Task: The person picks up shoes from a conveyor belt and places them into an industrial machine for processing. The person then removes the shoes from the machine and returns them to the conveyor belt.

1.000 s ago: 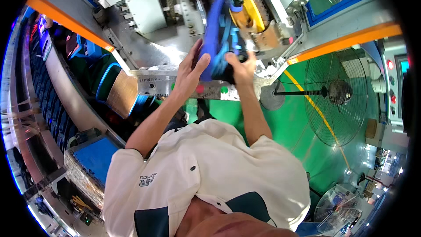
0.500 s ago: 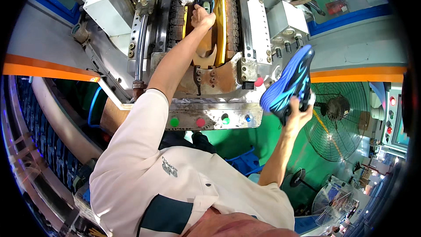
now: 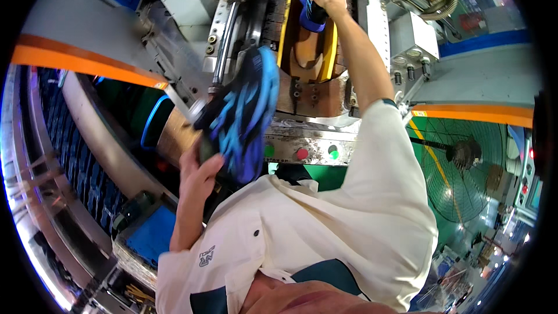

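Observation:
My left hand (image 3: pixel 197 179) is closed on a black and blue athletic shoe (image 3: pixel 244 119), held up on the left in front of the machine. The shoe is blurred by motion and tilted. With my arm stretched forward, my right hand (image 3: pixel 332 1) grips a second black and blue shoe (image 3: pixel 313 22) at its upper part. That shoe sits in the cavity of the machine, between two yellow side plates, its blue end toward me. A brown curved bed (image 3: pixel 305 52) lies under and in front of it. My fingers partly cover the shoe's top.
A metal front panel (image 3: pixel 317 152) carries coloured buttons. Orange rails (image 3: pixel 87 61) flank the machine. On the left runs a curved conveyor (image 3: pixel 99 134). A large caged fan (image 3: pixel 465 154) stands at the right. White boxes (image 3: pixel 414 38) flank the press.
My left hand has drawn back from the machine with a shoe and swung left. My right hand has carried its shoe from the right side into the machine cavity. The view has shifted.

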A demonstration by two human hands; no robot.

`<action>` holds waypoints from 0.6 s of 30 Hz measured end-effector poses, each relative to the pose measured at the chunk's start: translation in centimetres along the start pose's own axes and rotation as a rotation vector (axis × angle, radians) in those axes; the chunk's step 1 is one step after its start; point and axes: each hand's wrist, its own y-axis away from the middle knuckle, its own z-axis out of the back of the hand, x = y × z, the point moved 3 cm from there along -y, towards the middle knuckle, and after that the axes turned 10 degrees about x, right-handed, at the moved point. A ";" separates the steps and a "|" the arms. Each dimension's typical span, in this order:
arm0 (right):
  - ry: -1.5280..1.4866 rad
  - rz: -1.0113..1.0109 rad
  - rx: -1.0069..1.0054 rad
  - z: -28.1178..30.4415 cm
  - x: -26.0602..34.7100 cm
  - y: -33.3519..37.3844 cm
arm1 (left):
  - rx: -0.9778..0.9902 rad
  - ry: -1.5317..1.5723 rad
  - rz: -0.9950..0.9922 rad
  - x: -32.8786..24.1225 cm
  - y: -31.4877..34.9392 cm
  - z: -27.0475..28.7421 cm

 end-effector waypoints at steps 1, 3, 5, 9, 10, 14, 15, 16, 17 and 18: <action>0.082 0.036 -0.134 -1.4 0.2 0.3 | -0.117 0.020 -0.046 0.2 2.8 1.3; 0.095 0.027 -0.325 -5.7 0.6 -0.3 | -0.240 0.098 -0.148 0.7 7.2 3.2; 0.004 -0.087 -0.085 -4.9 2.1 -0.6 | -0.408 0.197 -0.204 2.3 11.7 4.2; 0.073 -0.013 0.000 -7.3 -0.1 -1.1 | -1.008 0.364 -0.215 8.4 17.6 2.6; -0.001 0.275 -0.079 -4.9 3.6 4.1 | -1.005 0.440 -0.230 9.1 18.7 1.2; -0.637 1.039 -0.078 -0.9 10.7 28.1 | -1.064 0.660 -0.150 11.9 21.1 -2.1; -0.564 1.128 0.062 -3.3 10.4 31.4 | -1.069 0.696 -0.077 11.8 21.4 -2.6; -0.668 1.080 0.219 -6.2 10.3 33.9 | -1.049 0.731 -0.010 11.5 21.8 -3.1; -0.608 1.071 0.289 -9.1 10.1 35.8 | -1.038 0.797 -0.065 11.8 22.3 -3.8; -0.536 1.069 0.350 -12.1 9.5 36.9 | -1.019 0.862 -0.128 12.4 23.1 -4.5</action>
